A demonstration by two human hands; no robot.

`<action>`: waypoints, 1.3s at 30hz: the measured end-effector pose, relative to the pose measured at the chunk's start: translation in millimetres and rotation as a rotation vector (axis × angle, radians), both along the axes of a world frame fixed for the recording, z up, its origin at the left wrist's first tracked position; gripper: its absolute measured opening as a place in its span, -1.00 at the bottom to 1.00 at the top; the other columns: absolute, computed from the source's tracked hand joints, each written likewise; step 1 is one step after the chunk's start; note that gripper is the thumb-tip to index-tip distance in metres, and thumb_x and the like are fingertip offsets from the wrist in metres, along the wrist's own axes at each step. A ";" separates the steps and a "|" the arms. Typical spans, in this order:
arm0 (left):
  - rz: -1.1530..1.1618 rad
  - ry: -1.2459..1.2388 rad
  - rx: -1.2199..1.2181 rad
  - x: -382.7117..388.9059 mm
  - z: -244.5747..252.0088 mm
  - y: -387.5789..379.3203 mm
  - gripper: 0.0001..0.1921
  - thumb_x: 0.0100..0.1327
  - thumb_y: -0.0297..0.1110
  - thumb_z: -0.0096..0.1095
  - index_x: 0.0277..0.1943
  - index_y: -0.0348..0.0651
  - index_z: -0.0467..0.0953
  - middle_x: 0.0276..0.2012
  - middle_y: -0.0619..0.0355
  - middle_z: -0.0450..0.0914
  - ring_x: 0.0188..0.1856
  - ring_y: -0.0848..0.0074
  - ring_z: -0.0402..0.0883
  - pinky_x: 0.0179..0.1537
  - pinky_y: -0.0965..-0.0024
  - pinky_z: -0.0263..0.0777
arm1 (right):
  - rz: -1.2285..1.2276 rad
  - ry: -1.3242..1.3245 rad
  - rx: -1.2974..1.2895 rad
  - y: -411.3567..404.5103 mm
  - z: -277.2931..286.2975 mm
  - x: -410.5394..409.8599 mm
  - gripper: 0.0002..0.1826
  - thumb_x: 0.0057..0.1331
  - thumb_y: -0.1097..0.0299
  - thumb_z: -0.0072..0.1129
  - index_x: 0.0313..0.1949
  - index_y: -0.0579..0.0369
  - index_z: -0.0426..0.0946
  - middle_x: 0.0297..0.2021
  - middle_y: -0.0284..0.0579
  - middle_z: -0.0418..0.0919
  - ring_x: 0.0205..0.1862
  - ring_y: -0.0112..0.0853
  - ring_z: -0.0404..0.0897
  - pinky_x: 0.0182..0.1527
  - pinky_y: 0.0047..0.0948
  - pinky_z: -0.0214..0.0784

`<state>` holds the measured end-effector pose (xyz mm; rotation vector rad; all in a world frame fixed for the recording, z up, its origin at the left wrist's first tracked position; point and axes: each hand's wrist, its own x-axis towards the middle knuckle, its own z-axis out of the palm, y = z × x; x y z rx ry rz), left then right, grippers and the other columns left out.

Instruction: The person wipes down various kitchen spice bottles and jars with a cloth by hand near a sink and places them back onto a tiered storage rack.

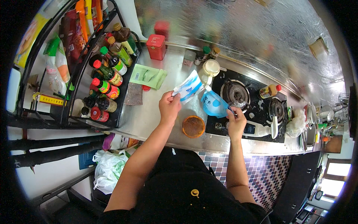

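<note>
My left hand (170, 107) grips the lower end of a white and blue packet (190, 87), tilted above the steel counter (156, 123). My right hand (237, 121) holds a blue pouch (214, 102) with a white cap by its bottom edge, near the left edge of the black gas stove (221, 123). The two packets are close to each other but held apart. Between my hands, nearer to me, an amber round dish (193, 126) rests on the counter. Behind the pouch stands a cream-coloured lidded jug (210, 68).
At left stands a black rack (120, 117) with sauce bottles (105, 88). A green pouch (148, 76), a red tin (156, 47) and small spice jars (205, 53) are at the back. A white spray bottle (260, 129) lies on the stove; a sauce bottle (268, 91) is behind it.
</note>
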<state>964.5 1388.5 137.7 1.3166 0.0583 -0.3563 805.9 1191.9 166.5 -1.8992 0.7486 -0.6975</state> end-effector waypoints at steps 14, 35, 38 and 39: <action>-0.493 -0.302 -0.022 9.9 11.1 -20.9 -0.73 0.19 -0.67 0.19 -0.04 -0.34 0.54 -0.18 0.20 0.44 -0.26 0.61 0.52 -0.27 0.56 0.41 | 0.397 -0.198 0.006 -14.8 61.7 51.4 -0.90 0.25 0.65 0.12 -0.24 0.26 0.52 -0.04 -0.08 0.60 -0.19 -0.49 0.54 -0.10 -0.54 0.38; -0.496 -0.395 -0.149 -8.2 74.3 33.1 -0.48 0.20 -0.69 0.16 0.25 -0.24 0.37 0.24 0.15 0.31 -0.20 0.72 0.42 -0.24 0.70 0.41 | 0.287 -0.342 -0.138 17.1 105.3 94.5 -0.90 0.18 0.64 0.25 -0.31 0.26 0.53 -0.25 -0.04 0.59 -0.23 -0.37 0.56 -0.13 -0.46 0.40; -0.401 -0.163 -0.138 -17.4 90.3 32.6 -0.55 0.23 -0.70 0.14 0.19 -0.26 0.38 0.05 0.13 0.51 -0.45 0.75 0.42 -0.48 0.69 0.35 | 0.315 -0.409 -0.320 32.5 116.4 87.3 -0.88 0.13 0.64 0.28 -0.33 0.25 0.54 -0.28 -0.04 0.62 -0.23 -0.32 0.57 -0.11 -0.42 0.40; -0.388 -0.048 -0.172 -18.1 100.6 34.5 -0.57 0.23 -0.70 0.13 0.17 -0.26 0.40 0.00 0.12 0.55 -0.51 0.75 0.41 -0.53 0.68 0.34 | 0.317 -0.460 -0.325 38.6 124.3 84.7 -0.87 0.11 0.63 0.31 -0.35 0.23 0.54 -0.32 -0.04 0.62 -0.24 -0.27 0.57 -0.11 -0.38 0.40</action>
